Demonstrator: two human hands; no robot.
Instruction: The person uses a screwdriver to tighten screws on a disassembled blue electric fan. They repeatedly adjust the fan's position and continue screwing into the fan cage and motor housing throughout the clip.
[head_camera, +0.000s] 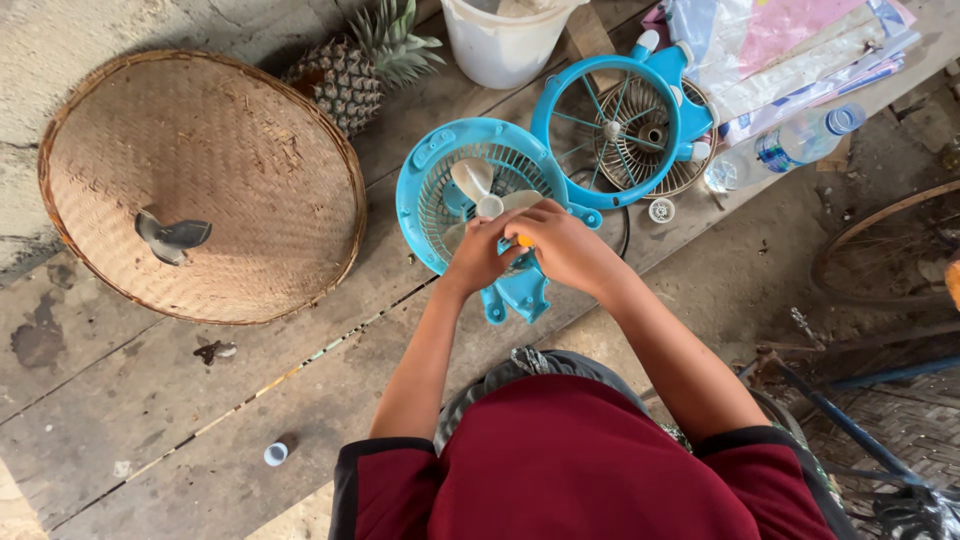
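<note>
Blue fan body (455, 190) lies under both hands (530, 250), together gripping an orange tool (524, 241)

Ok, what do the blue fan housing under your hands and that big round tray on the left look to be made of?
The round blue fan housing looks like moulded plastic: uniform colour, slight sheen, thin moulded grille ribs. The big round shallow tray looks like woven bamboo or similar plant fibre: matte tan, fine weave, bound rim. Which fibre, I cannot tell.

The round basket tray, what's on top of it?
A small grey fan blade lies on the woven tray. Whatever is under the tray is covered.
</note>
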